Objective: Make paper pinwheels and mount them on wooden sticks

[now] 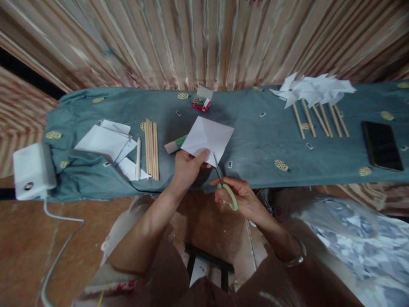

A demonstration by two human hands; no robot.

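Observation:
A square sheet of white paper [207,134] with crease lines is pinched by my left hand [188,168] at its near left edge, thumb on top. My right hand [239,194] has its fingers through the pale green handles of a pair of scissors [229,197]. The blades reach into the near corner of the paper. Partly hidden beneath the sheet lies a green and beige tube [175,145]. Beyond the paper stands an opened small red box [201,102] with many tiny metal pieces inside.
Several wooden sticks [151,149] and a white pen-like stick [138,157] lie left, near loose white papers [105,140] and a white corded device [33,170]. Paper pinwheels [315,89] on sticks and a black phone [381,145] rest right on the green cloth [249,145].

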